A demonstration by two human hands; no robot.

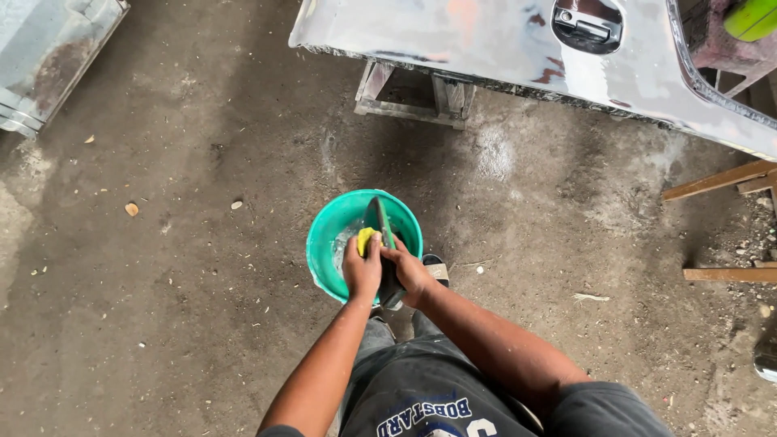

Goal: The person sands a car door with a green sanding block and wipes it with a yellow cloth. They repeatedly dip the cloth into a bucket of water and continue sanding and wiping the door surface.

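Both hands work over a green bucket (325,243) on the concrete floor: left hand (361,269) grips a yellow sponge (366,239), right hand (409,271) clasps a dark sanding block (380,231); washing appears underway, unfinished.

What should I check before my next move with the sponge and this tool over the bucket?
1. Left hand grips the yellow sponge: ok.
2. Right hand holds the dark flat tool: ok.
3. Both hands are over the green bucket, so drips fall inside: ok.
4. Liquid in the bucket: some foamy wetness shows, amount cannot tell.
5. Bucket stands flat on the concrete floor: ok.
6. Grey car panel rests on its wooden stand: appears ok, far supports cannot tell.
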